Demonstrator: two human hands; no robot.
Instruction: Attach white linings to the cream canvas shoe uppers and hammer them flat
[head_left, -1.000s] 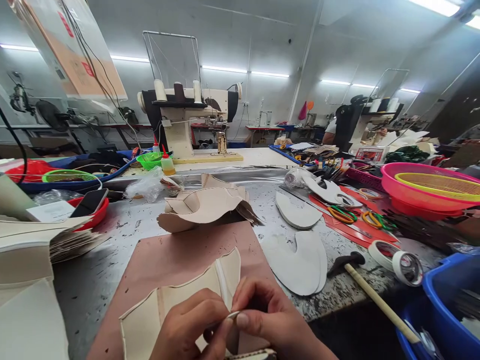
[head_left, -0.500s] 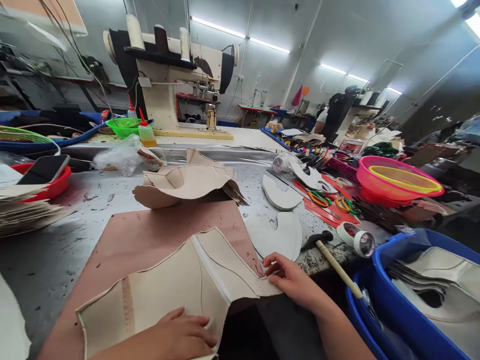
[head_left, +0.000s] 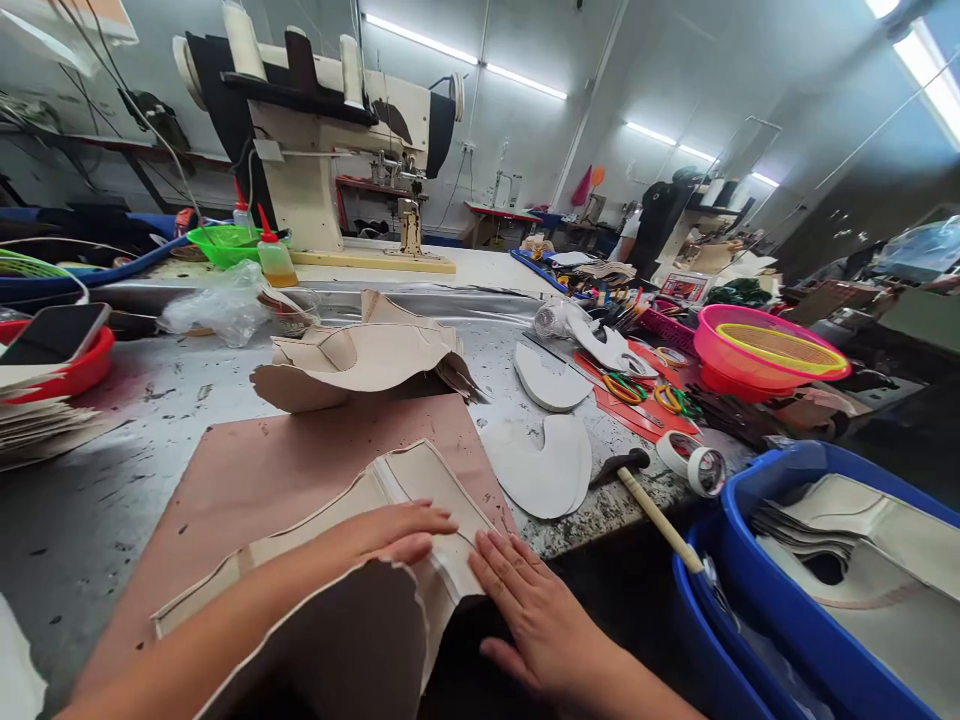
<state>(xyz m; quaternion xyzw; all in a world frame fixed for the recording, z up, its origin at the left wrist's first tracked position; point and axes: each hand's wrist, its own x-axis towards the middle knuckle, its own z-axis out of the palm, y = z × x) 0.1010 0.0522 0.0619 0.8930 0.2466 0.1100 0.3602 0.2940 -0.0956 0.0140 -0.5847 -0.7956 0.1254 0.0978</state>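
Note:
A cream leather piece (head_left: pixel 420 480) lies on a pink mat (head_left: pixel 300 460) at the near table edge, its lower corner folded over so the brown underside (head_left: pixel 352 640) shows. My left hand (head_left: pixel 390 530) rests flat across the piece, fingers stretched toward the right. My right hand (head_left: pixel 525 600) presses flat on the piece's right edge, fingers spread. Neither hand holds anything.
A stack of tan cut pieces (head_left: pixel 360 365) sits behind the mat. White insole shapes (head_left: pixel 544 465), a hammer (head_left: pixel 652 505), tape rolls (head_left: pixel 694 462) and scissors (head_left: pixel 626 388) lie to the right. A blue tub (head_left: pixel 757 560) of leather stands at lower right. A sewing machine (head_left: pixel 315 150) stands behind; a pink basket (head_left: pixel 765 355) at right.
The hands stopped pinching a small thing, spread out the leather piece, then folded its near corner over. Both hands now lie flat on it. The view dropped and swung right.

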